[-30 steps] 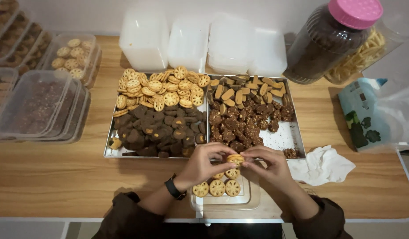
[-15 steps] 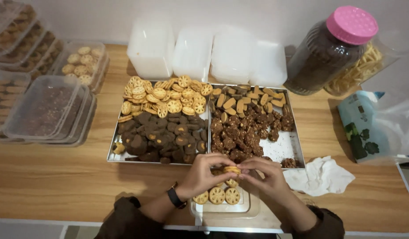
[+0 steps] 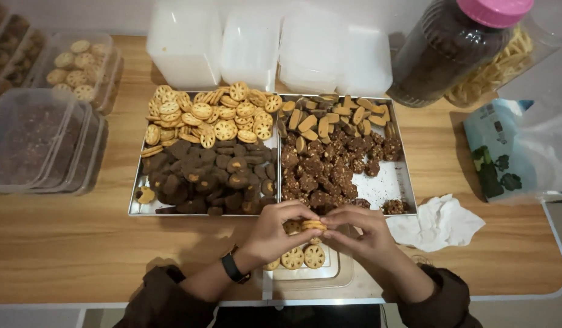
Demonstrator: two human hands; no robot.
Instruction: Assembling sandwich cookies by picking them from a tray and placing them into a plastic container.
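Observation:
My left hand (image 3: 278, 231) and my right hand (image 3: 360, 229) meet over a small clear plastic container (image 3: 329, 274) at the table's near edge. Together they pinch a short stack of round golden lattice cookies (image 3: 312, 225). More of those cookies (image 3: 304, 257) lie in a row inside the container beneath. A black band sits on my left wrist (image 3: 232, 267). Just beyond my hands stand two metal trays: the left tray (image 3: 138, 209) holds golden lattice cookies and dark round cookies, the right tray (image 3: 393, 182) holds tan oblong cookies and dark crumbly ones.
Stacks of empty white containers (image 3: 250, 48) stand behind the trays. Lidded filled containers (image 3: 37, 140) sit at the left. A dark jar with a pink lid (image 3: 457, 48) and a clear jar of snacks (image 3: 499, 67) stand at the back right. A crumpled tissue (image 3: 439, 225) and a printed bag (image 3: 499, 158) lie right.
Both hands stay together over the small container, still holding the cookie stack; they shifted only slightly, and the camera view dipped a little.

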